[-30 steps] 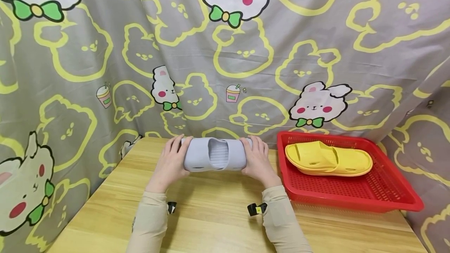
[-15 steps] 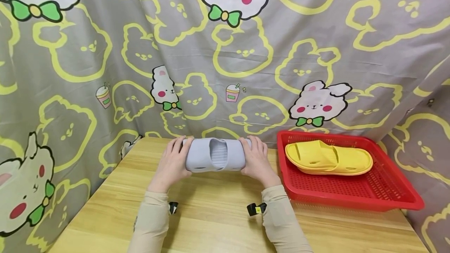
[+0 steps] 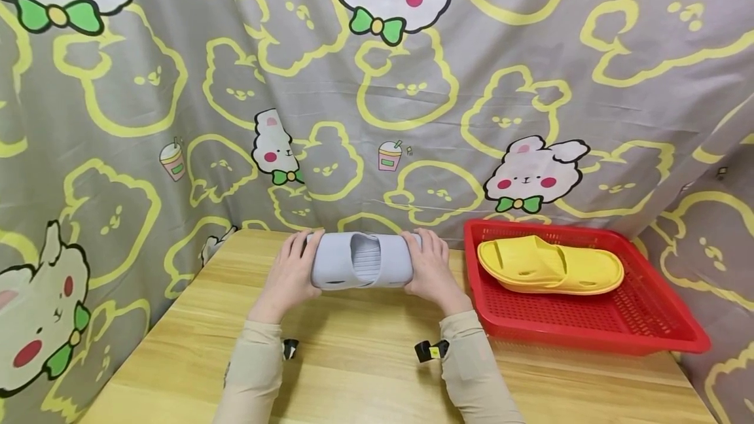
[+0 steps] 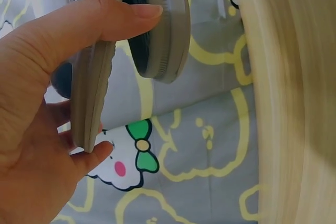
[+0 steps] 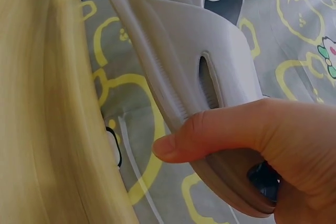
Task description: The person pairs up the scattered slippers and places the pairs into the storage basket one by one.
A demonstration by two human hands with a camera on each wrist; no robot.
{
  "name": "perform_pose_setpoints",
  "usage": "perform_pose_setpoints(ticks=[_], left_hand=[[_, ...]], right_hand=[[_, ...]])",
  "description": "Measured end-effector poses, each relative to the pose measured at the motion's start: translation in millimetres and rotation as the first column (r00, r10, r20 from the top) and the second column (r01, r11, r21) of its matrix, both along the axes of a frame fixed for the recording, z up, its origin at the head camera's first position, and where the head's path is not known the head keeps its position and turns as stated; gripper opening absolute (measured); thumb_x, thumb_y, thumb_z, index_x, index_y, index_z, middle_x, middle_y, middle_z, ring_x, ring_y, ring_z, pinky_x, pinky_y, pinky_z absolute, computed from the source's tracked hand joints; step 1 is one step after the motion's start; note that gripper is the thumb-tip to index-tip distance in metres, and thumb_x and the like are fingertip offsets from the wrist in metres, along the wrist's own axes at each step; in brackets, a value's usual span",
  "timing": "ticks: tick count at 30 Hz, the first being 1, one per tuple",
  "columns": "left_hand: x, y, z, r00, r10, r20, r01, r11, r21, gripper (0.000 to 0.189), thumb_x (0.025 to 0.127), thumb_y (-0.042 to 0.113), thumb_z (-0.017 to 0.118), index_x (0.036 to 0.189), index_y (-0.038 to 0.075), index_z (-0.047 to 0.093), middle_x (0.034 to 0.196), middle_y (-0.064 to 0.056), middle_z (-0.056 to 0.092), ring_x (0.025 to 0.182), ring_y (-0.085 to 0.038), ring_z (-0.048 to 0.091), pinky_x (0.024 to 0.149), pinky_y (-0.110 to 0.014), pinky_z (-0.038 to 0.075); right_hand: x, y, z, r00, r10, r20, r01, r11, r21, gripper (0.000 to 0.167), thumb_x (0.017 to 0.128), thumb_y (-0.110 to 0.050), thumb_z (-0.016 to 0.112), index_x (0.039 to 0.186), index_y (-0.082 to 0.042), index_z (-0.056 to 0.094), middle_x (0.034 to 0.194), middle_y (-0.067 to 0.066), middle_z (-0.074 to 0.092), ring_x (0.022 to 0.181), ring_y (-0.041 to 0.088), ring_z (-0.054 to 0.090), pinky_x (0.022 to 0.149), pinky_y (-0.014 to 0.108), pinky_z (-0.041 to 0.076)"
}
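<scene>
A pair of light grey slippers [image 3: 389, 262], fitted together with their straps side by side, is held up crosswise above the far part of the wooden table. My left hand [image 3: 288, 272] grips the left end; in the left wrist view its thumb lies across the edge of a slipper sole [image 4: 94, 98], with fingertips showing beyond. At the right end, my right hand [image 3: 434, 270] grips the pair. The right wrist view has that thumb over the side of a slipper [image 5: 231, 45], below a slot in the strap; the fingers behind are hidden there.
To the right stands a red perforated basket [image 3: 589, 335] with yellow slippers [image 3: 592, 268] lying in its rear part. A grey patterned curtain [image 3: 330, 97] hangs close behind the wooden table [image 3: 359, 385] and along both sides.
My left hand and the left end of the slippers have shifted very slightly to the right. My right hand keeps its hold in nearly the same place.
</scene>
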State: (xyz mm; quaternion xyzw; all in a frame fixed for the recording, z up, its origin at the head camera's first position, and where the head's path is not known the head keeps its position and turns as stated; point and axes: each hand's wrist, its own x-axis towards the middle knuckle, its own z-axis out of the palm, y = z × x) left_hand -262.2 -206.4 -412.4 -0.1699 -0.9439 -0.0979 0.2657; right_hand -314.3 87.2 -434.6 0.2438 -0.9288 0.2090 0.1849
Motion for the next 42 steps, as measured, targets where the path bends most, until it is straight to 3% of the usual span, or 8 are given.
perform_pose_setpoints(ticks=[17, 27, 42], left_hand=[[2.0, -4.6, 6.4, 0.998, -0.012, 0.06, 0.01, 0.999, 0.035, 0.123, 0.052, 0.017, 0.093, 0.155, 0.018, 0.025, 0.154, -0.022, 0.031, 0.142, -0.046, 0.026, 0.112, -0.063, 0.029], [5.7, -7.6, 14.9, 0.999, -0.04, -0.008, 0.04, 0.998, 0.056, 0.119, 0.057, 0.019, 0.094, 0.155, 0.02, 0.027, 0.158, -0.019, 0.027, 0.147, -0.044, 0.018, 0.116, -0.06, 0.025], [10.1, -13.8, 21.1, 0.995, -0.058, -0.081, 0.065, 0.995, 0.081, 0.108, 0.058, 0.021, 0.093, 0.151, 0.019, 0.037, 0.156, -0.019, 0.033, 0.145, -0.044, 0.024, 0.114, -0.061, 0.026]], right_hand=[[3.1, 3.3, 6.1, 0.999, 0.004, 0.036, -0.003, 0.999, -0.035, 0.106, 0.051, -0.013, 0.092, 0.142, -0.018, 0.038, 0.143, 0.019, 0.034, 0.137, 0.036, 0.024, 0.113, 0.057, 0.017], [8.5, 7.1, 14.8, 1.0, -0.01, -0.005, 0.009, 0.999, -0.036, 0.105, 0.054, -0.016, 0.09, 0.145, -0.019, 0.038, 0.141, 0.019, 0.037, 0.135, 0.038, 0.028, 0.112, 0.059, 0.022], [10.4, 8.3, 21.4, 1.0, 0.005, -0.008, -0.005, 1.0, -0.015, 0.104, 0.056, -0.023, 0.09, 0.145, -0.019, 0.036, 0.141, 0.019, 0.04, 0.133, 0.035, 0.031, 0.113, 0.06, 0.024]])
